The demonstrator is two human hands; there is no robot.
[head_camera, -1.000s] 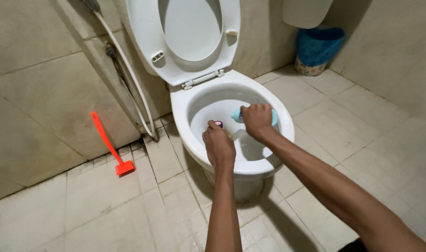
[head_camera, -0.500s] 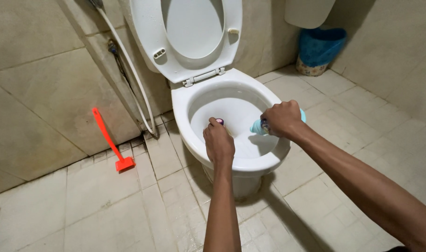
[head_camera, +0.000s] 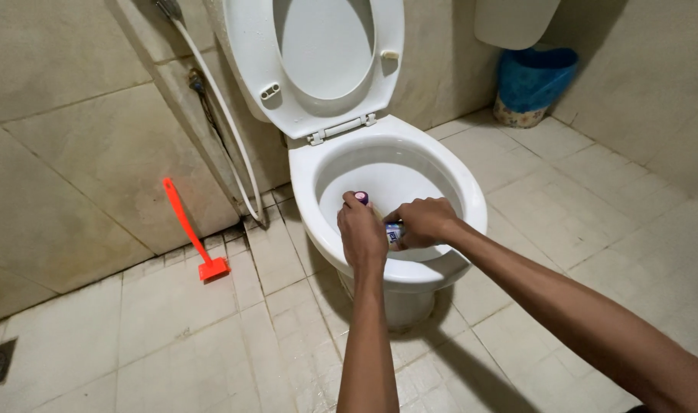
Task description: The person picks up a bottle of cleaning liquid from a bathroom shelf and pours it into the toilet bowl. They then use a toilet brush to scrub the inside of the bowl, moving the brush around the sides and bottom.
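- The left hand [head_camera: 362, 229] has its fingers curled tight round the neck of a small plastic cleaner bottle with a purple cap [head_camera: 362, 198]. The right hand [head_camera: 422, 222] pinches the bottle's body just beside it.
- The bottle is held over the near rim of the white ceramic toilet bowl [head_camera: 456, 172] (seat and lid raised).
- The cap appears still on and no cleaner shows on the bowl, so pouring and scrubbing seem left.
- An orange long-handled scraper [head_camera: 187, 227] leans on the tiled wall, untouched, well apart.

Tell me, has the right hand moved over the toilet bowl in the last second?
Yes. The right hand swung out to the bowl's right rim, then back in beside the left hand.
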